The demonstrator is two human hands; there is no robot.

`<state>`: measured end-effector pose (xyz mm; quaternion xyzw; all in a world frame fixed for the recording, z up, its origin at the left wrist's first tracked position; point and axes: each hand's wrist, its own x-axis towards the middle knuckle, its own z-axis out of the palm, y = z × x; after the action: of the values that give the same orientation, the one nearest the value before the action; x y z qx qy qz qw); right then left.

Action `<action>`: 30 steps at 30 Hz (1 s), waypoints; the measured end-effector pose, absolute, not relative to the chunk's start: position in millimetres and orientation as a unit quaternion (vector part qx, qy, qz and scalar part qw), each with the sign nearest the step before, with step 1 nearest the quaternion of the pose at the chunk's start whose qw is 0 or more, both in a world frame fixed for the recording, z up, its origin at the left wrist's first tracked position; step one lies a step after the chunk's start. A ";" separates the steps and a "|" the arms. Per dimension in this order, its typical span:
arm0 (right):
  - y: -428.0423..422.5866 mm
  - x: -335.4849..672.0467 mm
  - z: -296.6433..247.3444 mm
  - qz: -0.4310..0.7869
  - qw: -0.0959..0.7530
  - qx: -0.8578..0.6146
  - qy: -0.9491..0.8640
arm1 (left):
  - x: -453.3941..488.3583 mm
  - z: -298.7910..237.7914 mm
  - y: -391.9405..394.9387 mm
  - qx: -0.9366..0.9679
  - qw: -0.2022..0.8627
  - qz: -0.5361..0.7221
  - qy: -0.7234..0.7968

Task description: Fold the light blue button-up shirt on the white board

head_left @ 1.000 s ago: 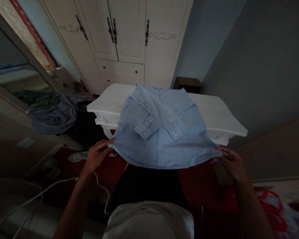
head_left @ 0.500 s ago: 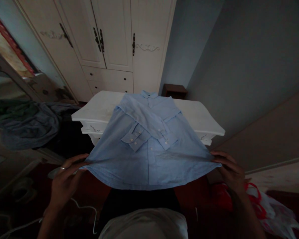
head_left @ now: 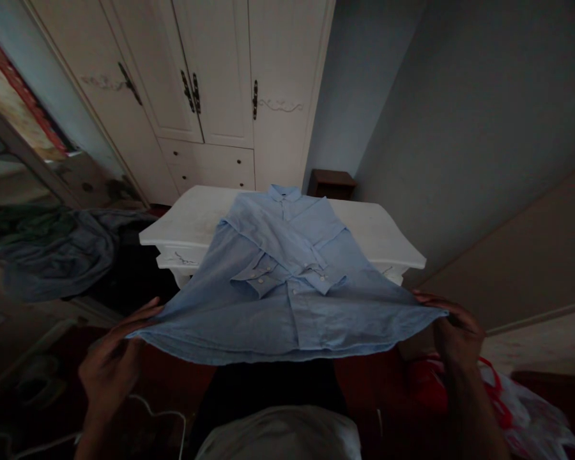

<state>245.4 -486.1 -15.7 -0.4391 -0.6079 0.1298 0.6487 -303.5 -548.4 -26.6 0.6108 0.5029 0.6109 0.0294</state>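
Hands wider apart than half a second ago; hem now stretched broader between them. Our left hand (head_left: 110, 361) pinches the hem's left corner, thumb below, fingers nearly closed over cloth. Our right hand (head_left: 460, 329) grips the right corner, fingers curled in. Shirt (head_left: 259, 322) lies front up on the table (head_left: 182, 217), collar (head_left: 286, 193) at the far edge, body running past the near edge toward us. Sleeves (head_left: 273, 239) cross on the front. Clothes (head_left: 60, 252) sit beyond the table's left end.
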 end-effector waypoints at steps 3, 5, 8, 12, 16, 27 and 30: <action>-478.6 252.4 -12.6 0.142 0.627 -0.464 -0.610 | -300.6 -17.7 -536.4 0.591 0.031 0.644 0.485; -476.3 259.1 -11.6 0.151 0.588 -0.486 -0.628 | -301.3 -13.6 -530.6 0.597 0.047 0.646 0.474; -475.8 265.6 -6.1 0.159 0.492 -0.522 -0.678 | -305.5 -10.9 -526.7 0.619 0.052 0.611 0.490; -473.7 257.6 12.3 0.178 0.326 -0.483 -0.793 | -310.2 -11.6 -527.5 0.644 0.006 0.541 0.541; -467.0 238.7 31.9 0.132 0.251 -0.413 -0.865 | -301.0 -14.8 -527.8 0.602 0.015 0.535 0.593; -453.2 225.5 71.5 0.114 0.354 -0.334 -0.866 | -252.8 -17.3 -523.5 0.313 0.130 0.753 0.563; -436.0 224.7 73.9 0.138 0.362 -0.353 -0.852 | -255.4 4.3 -509.5 0.331 0.127 0.769 0.532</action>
<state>224.7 -436.0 73.9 -0.3532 -0.8517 0.1384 0.3616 -255.4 -509.5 4.3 0.3309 0.5323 0.7687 0.1274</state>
